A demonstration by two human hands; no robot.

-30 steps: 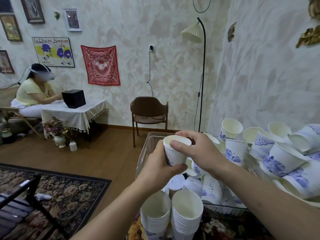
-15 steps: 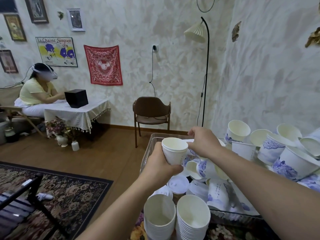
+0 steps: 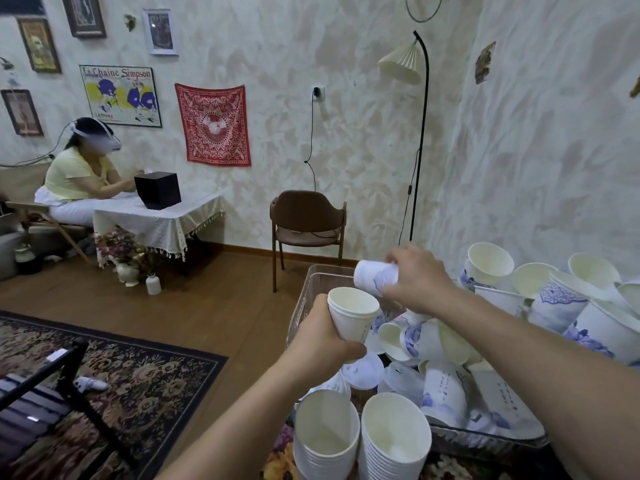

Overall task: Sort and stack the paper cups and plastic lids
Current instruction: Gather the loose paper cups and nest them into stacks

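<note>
My left hand (image 3: 320, 337) grips a short stack of white paper cups (image 3: 353, 315), upright with the mouth up, over the clear plastic bin (image 3: 313, 289). Just above and to the right, my right hand (image 3: 417, 278) holds a single cup with blue print (image 3: 375, 277) lying sideways, its base pointing left. The bin holds a jumble of blue-printed cups (image 3: 440, 389) and round white plastic lids (image 3: 363, 370). Two tall stacks of nested white cups (image 3: 325, 431) (image 3: 394, 434) stand at the near edge.
A heap of larger blue-flowered cups (image 3: 554, 299) piles up at the right against the wall. Beyond the bin stand a brown chair (image 3: 308, 220) and a floor lamp (image 3: 419, 133). A person sits at a cloth-covered table (image 3: 156, 216) far left. A patterned rug (image 3: 114, 375) covers the floor.
My right hand left the stack in my left hand, reached into the bin and came up holding a blue-printed cup sideways. The left hand kept its cup stack nearly still.
</note>
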